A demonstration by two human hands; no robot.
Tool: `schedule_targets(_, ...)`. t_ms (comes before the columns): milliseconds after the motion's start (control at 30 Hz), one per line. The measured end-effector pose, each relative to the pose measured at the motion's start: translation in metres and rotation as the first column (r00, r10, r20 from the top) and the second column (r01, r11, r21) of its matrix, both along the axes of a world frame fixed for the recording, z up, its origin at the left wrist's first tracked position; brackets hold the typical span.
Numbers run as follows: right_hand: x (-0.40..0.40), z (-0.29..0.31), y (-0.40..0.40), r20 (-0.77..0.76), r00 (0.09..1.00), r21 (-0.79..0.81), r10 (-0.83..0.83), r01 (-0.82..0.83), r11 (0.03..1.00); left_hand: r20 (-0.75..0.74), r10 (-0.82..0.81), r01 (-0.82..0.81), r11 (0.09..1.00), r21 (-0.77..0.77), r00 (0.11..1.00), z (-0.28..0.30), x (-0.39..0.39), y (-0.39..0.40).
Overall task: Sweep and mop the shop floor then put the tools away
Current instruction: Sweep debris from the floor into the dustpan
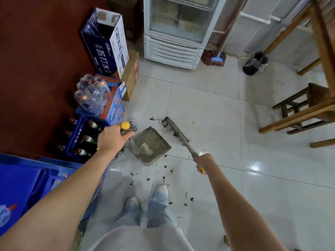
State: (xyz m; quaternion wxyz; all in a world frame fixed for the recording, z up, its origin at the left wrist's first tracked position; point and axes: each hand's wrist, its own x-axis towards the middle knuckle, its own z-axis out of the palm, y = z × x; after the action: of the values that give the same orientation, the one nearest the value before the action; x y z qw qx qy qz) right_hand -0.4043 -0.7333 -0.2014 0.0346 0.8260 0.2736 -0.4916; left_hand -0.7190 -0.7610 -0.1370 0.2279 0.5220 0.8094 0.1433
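Note:
My left hand (112, 138) grips the yellow-capped upright handle of a grey dustpan (150, 145), which stands on the white tiled floor (217, 115) with a pale crumpled scrap inside. My right hand (203, 163) holds the grey and yellow handle of a broom (176, 131). Its dark brush head lies on the tiles just right of the pan's mouth. Dark bits of debris (165, 179) are scattered around the brush head and on the floor between the pan and my shoes. A mop head (213, 57), red-brown with a blue plate, rests by the fridge.
Blue bottle crates (79, 138), drink cartons and a shrink-wrapped can pack (92, 95) line the left. A white glass-door fridge (174, 49) stands at the back. A black-lined bin (254, 63) sits by the wall. Wooden table legs and a stool (299, 105) crowd the right.

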Motion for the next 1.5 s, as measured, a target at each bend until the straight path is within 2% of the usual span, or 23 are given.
schedule_targets(267, 0.02, 0.004, 0.017, 0.105, 0.988, 0.113, 0.11, -0.122, 0.986, -0.038, -0.005, 0.006, 1.0, 0.025, 0.999, 0.001, 0.014, 0.02)
schedule_targets(467, 0.045, 0.008, 0.046, 0.195, 0.937, 0.085, 0.29, -0.311, 0.947, -0.026, 0.005, -0.004, 0.999, 0.032, 1.0, -0.001, 0.033, 0.043)
schedule_targets(667, 0.066, -0.006, 0.068, 0.19, 0.921, 0.052, 0.339, -0.354, 0.934, -0.032, 0.031, -0.03, 0.999, 0.036, 0.999, -0.004, 0.044, 0.068)
schedule_targets(833, 0.081, -0.016, 0.086, 0.17, 0.932, 0.03, 0.32, -0.329, 0.944, -0.055, 0.05, -0.05, 0.999, 0.004, 0.997, -0.005, 0.046, 0.09)
schedule_targets(1067, 0.088, -0.029, 0.105, 0.202, 0.866, 0.006, 0.458, -0.468, 0.884, -0.05, 0.07, -0.069, 0.997, 0.017, 0.996, -0.008, 0.039, 0.096)
schedule_targets(1200, 0.088, -0.03, 0.101, 0.193, 0.889, 0.056, 0.415, -0.432, 0.9, -0.064, 0.072, -0.071, 0.997, 0.021, 0.995, -0.005, 0.039, 0.1)
schedule_targets(1333, 0.083, -0.034, 0.091, 0.22, 0.864, 0.06, 0.452, -0.474, 0.878, -0.069, 0.075, -0.073, 0.997, 0.031, 0.995, -0.002, 0.039, 0.104)
schedule_targets(1500, 0.076, -0.031, 0.118, 0.228, 0.876, 0.101, 0.424, -0.455, 0.885, -0.042, 0.095, -0.094, 0.995, 0.023, 0.995, -0.001, 0.035, 0.106)
